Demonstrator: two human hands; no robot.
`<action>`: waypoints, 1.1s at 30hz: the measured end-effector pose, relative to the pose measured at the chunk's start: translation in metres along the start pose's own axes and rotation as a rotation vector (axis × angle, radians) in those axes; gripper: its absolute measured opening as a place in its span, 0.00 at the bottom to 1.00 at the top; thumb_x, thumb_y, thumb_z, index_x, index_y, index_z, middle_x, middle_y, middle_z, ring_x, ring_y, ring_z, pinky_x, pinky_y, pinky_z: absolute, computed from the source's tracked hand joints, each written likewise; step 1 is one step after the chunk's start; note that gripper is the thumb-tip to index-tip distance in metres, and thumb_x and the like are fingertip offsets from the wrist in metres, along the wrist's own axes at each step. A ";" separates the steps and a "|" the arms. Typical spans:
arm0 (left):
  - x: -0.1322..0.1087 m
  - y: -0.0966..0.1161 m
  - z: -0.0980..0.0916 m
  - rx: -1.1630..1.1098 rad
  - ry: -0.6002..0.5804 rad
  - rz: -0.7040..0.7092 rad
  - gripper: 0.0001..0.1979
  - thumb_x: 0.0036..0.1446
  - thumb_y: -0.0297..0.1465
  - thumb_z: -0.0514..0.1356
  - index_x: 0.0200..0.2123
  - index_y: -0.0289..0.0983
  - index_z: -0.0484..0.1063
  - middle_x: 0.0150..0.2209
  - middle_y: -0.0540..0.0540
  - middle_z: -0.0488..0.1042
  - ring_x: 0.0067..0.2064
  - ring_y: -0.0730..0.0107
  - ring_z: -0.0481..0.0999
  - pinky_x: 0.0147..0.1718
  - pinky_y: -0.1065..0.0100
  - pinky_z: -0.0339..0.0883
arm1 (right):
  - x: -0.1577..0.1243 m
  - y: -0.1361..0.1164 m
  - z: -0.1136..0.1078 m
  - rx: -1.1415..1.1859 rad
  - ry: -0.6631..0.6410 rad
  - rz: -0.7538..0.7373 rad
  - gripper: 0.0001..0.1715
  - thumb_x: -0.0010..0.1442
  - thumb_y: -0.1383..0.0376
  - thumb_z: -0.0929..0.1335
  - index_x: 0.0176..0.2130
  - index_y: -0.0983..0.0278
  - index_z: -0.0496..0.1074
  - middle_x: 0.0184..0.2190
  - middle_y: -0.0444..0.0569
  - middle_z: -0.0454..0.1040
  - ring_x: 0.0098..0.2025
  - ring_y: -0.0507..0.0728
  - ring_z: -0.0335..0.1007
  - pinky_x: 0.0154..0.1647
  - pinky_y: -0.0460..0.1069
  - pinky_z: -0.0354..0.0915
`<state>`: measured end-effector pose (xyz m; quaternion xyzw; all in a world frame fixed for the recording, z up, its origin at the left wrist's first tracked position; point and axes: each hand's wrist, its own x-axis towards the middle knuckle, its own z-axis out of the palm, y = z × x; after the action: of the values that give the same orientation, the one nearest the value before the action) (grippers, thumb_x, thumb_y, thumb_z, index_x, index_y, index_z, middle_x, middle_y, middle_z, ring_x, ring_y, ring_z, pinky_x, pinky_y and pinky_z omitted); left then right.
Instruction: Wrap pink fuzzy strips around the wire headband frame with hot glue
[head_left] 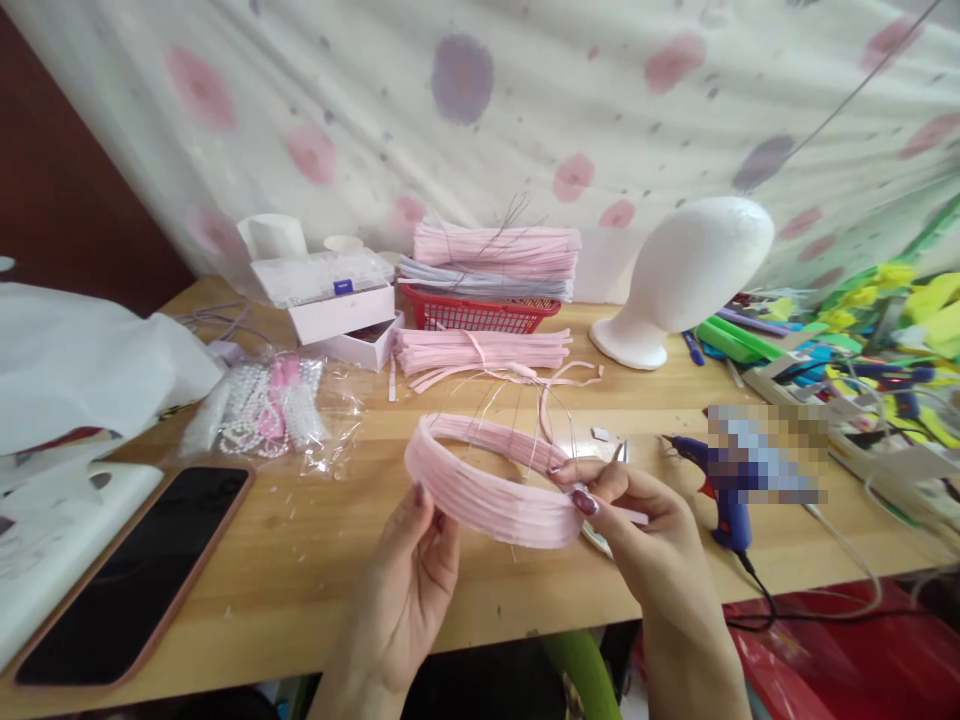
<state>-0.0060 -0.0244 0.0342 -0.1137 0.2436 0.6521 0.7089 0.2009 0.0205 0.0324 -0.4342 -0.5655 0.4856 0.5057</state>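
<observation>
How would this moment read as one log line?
left hand: holds pink band; right hand: pinches band; glue gun: on table

From here I see a wooden table (300,540) bearing a phone (139,575), bagged white beads (306,408), a pale box (367,347), a red basket (480,316), bundled pink strips (495,350), a white head form (694,265), a blue glue gun (729,512) and, half hidden, possibly scissors (595,540).

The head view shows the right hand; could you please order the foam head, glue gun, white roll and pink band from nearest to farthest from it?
1. Pink band: pinched by the right hand.
2. Glue gun: to the hand's right.
3. Foam head: behind, farther back.
4. White roll: back left.
</observation>
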 end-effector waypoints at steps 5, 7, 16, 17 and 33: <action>-0.007 -0.025 -0.008 0.160 -0.182 0.114 0.24 0.46 0.27 0.77 0.49 0.37 0.81 0.37 0.45 0.85 0.39 0.69 0.84 0.39 0.76 0.79 | -0.003 -0.011 0.010 -0.046 -0.003 0.007 0.16 0.57 0.59 0.77 0.24 0.60 0.73 0.39 0.47 0.83 0.42 0.56 0.78 0.45 0.48 0.72; -0.009 -0.028 -0.005 0.190 -0.196 0.122 0.28 0.45 0.30 0.78 0.52 0.39 0.81 0.36 0.46 0.85 0.35 0.72 0.83 0.36 0.79 0.77 | -0.004 -0.016 0.012 -0.072 -0.005 0.011 0.16 0.57 0.59 0.77 0.24 0.60 0.73 0.40 0.47 0.83 0.43 0.57 0.79 0.43 0.48 0.72; -0.013 -0.020 -0.006 0.302 -0.336 0.048 0.29 0.42 0.38 0.79 0.49 0.44 0.80 0.28 0.53 0.79 0.27 0.77 0.76 0.30 0.77 0.73 | -0.014 -0.034 0.011 -0.079 -0.051 0.014 0.15 0.57 0.58 0.77 0.25 0.60 0.74 0.42 0.49 0.83 0.44 0.58 0.80 0.38 0.46 0.74; -0.013 -0.020 -0.006 0.314 -0.339 0.038 0.28 0.42 0.38 0.79 0.49 0.44 0.80 0.29 0.53 0.79 0.27 0.77 0.76 0.31 0.76 0.73 | -0.015 -0.035 0.012 -0.080 -0.050 0.014 0.15 0.57 0.58 0.77 0.25 0.60 0.74 0.42 0.49 0.83 0.44 0.58 0.81 0.37 0.45 0.74; -0.015 -0.016 -0.013 0.452 -0.368 0.002 0.22 0.40 0.44 0.78 0.38 0.41 0.81 0.36 0.49 0.80 0.31 0.72 0.79 0.30 0.73 0.74 | -0.016 -0.035 0.013 -0.056 -0.047 0.029 0.15 0.58 0.58 0.77 0.25 0.61 0.74 0.42 0.50 0.84 0.45 0.59 0.81 0.38 0.47 0.74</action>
<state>0.0067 -0.0457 0.0279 0.1675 0.2500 0.5919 0.7478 0.1898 -0.0016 0.0639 -0.4448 -0.5843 0.4868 0.4731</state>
